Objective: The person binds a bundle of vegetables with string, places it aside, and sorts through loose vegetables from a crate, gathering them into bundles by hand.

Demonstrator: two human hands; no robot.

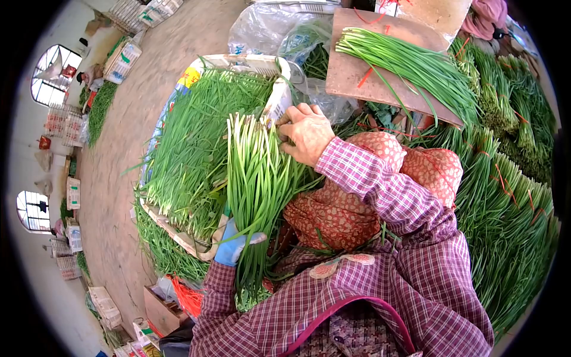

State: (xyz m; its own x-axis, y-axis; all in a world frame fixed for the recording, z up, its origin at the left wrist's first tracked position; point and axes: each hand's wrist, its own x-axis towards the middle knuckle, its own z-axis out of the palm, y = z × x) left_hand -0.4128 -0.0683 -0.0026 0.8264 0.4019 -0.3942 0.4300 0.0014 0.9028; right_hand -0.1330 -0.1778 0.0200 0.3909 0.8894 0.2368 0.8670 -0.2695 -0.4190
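A thick bunch of garlic chives (253, 169) stands over my lap, pale stem ends at the top and green leaves hanging down. My left hand (235, 243), in a blue glove, is wrapped round its lower leafy part. Bare and curled, my right hand (308, 134) is closed beside the pale ends at the bunch's upper right. What its fingertips pinch, if anything, is hidden. Just left of the bunch, a white plastic basket (276, 104) is heaped with loose chives (196, 143).
Ahead to the right, a board (351, 74) bears another chive bunch (404, 59). Tied bundles (493, 190) with red bands are piled on my right. Clear plastic bags (262, 30) lie behind the basket. Red ties (186, 296) sit at lower left, near a box (160, 312).
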